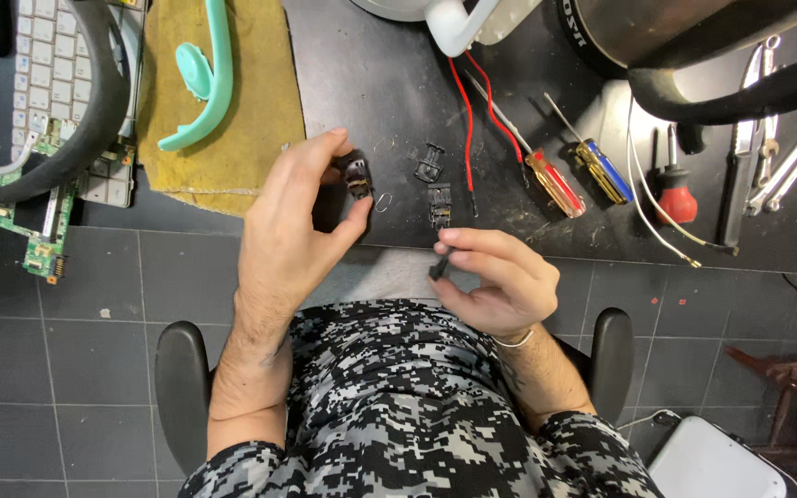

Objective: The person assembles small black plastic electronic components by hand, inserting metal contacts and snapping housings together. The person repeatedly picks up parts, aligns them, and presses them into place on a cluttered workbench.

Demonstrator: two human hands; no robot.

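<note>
Two bare hands work over the near edge of a dark bench (pixel 380 101), seen from above a person seated in a camouflage shirt (pixel 417 406). The left hand (pixel 292 226) is raised over the bench edge, thumb and fingers pinched around a small black switch (pixel 358 177). The right hand (pixel 500 281) sits lower, just off the bench edge, its thumb and fingertips closed on a small black part (pixel 439 267). Between and just beyond the hands, two more black pieces (pixel 434 180) lie on the bench, one a small frame, the other a block, with a thin wire clip (pixel 385 201) beside them. Red wires (pixel 468 120) run down from a white housing (pixel 458 23) at the far edge. To the right lie two screwdrivers (pixel 569 171), one with a red and yellow handle, one blue and yellow, then a red-handled tool (pixel 675 194) and pliers (pixel 758 129). On the left, a mint-green plastic piece (pixel 200 78) rests on a yellow cloth (pixel 219 138), near a keyboard (pixel 43 65) and a green circuit board (pixel 2 221).
</note>
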